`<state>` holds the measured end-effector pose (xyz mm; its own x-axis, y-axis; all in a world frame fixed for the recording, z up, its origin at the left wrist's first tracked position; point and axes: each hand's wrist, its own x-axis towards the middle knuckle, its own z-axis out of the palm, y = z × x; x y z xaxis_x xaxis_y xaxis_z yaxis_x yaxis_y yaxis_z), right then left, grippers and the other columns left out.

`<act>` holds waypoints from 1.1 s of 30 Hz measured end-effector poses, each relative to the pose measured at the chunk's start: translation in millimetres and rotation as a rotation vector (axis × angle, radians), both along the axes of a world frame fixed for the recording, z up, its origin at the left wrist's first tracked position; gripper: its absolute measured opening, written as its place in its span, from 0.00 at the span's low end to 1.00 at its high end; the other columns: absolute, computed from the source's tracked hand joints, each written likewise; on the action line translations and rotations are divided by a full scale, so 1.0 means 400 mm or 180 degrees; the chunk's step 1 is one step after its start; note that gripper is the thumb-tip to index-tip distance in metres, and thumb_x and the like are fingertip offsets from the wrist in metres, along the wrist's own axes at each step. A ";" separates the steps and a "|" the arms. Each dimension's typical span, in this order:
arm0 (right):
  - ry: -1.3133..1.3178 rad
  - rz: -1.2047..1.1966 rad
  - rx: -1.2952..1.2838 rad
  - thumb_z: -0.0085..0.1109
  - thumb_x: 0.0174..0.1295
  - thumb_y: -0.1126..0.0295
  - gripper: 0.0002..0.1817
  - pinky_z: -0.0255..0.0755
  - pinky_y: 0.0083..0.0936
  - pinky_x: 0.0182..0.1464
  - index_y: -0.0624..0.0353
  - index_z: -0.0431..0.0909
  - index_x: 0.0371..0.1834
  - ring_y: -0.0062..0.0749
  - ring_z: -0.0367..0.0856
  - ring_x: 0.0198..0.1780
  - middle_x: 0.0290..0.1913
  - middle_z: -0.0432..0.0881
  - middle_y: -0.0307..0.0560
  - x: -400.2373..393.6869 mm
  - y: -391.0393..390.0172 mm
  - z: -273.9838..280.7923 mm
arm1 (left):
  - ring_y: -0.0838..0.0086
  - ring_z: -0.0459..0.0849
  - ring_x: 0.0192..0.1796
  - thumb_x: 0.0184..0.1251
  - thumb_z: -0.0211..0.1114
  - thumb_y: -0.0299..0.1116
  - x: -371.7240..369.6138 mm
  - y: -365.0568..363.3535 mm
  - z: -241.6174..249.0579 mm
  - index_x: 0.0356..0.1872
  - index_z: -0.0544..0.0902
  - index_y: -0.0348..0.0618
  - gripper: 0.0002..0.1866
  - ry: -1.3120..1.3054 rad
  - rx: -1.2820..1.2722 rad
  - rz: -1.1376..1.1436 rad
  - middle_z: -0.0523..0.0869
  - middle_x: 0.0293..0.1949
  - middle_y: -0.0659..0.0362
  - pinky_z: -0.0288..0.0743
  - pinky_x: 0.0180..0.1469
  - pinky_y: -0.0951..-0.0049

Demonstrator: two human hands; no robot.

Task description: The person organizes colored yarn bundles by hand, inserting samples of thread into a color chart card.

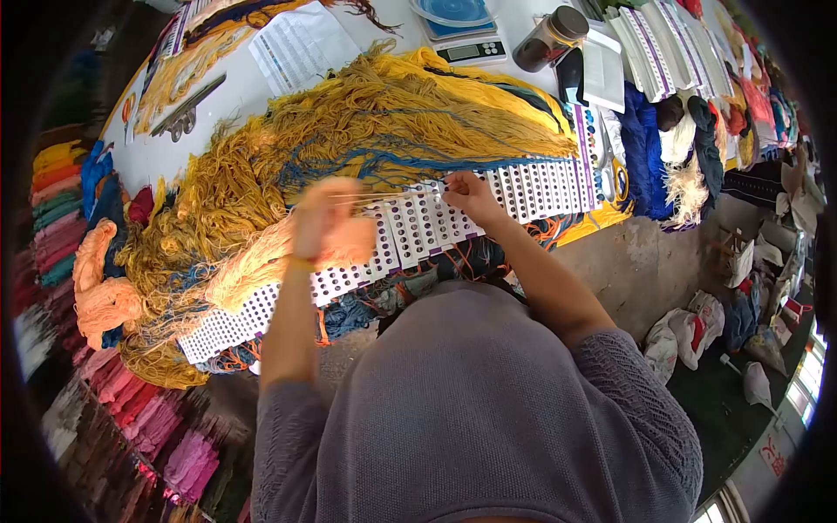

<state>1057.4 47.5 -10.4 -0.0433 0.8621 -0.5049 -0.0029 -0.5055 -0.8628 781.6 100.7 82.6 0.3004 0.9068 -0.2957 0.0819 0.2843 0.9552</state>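
Observation:
My right hand (471, 197) is closed in a pinch at the upper edge of a row of white hole-punched card strips (418, 228). Thin pale thread (401, 200) stretches between it and my left hand (331, 227). Motion smears the left hand, so its fingers cannot be read. It is over the left half of the card strips, beside a peach yarn hank (248, 266) lying across them. Behind both hands spreads a big heap of mustard-yellow yarn (349, 109). Blue strands (418, 162) run along its near side.
Across the back of the white table (235, 100) are a printed sheet (301, 48), a digital scale (471, 52), a dark-lidded jar (551, 39) and a metal clip (187, 113). Colored yarn hanks hang at the right (645, 157); stacked bright yarn (192, 458) is at lower left.

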 end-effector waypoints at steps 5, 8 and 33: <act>0.0020 -0.0033 -0.0273 0.61 0.49 0.70 0.18 0.67 0.21 0.38 0.62 0.70 0.43 0.22 0.69 0.35 0.33 0.69 0.38 -0.005 0.008 0.036 | 0.76 0.75 0.24 0.60 0.54 0.38 -0.640 0.029 0.049 0.29 0.76 0.35 0.14 0.1601 -0.0630 0.3233 0.78 0.25 0.61 0.70 0.25 0.80; -0.0122 -0.0011 -0.0223 0.59 0.50 0.70 0.16 0.67 0.22 0.37 0.62 0.71 0.42 0.23 0.70 0.34 0.32 0.71 0.39 -0.011 0.008 0.035 | 0.75 0.76 0.25 0.58 0.54 0.32 -0.539 0.000 0.101 0.35 0.77 0.39 0.08 0.3967 0.2028 0.0370 0.80 0.30 0.61 0.71 0.26 0.75; 0.0962 0.0522 -0.0208 0.52 0.58 0.70 0.07 0.78 0.20 0.32 0.64 0.73 0.31 0.21 0.75 0.35 0.33 0.74 0.39 -0.078 -0.021 0.263 | 0.74 0.73 0.49 0.67 0.48 0.39 0.252 -0.138 0.052 0.54 0.69 0.41 0.19 -0.2213 -0.2094 0.0442 0.74 0.48 0.57 0.73 0.47 0.67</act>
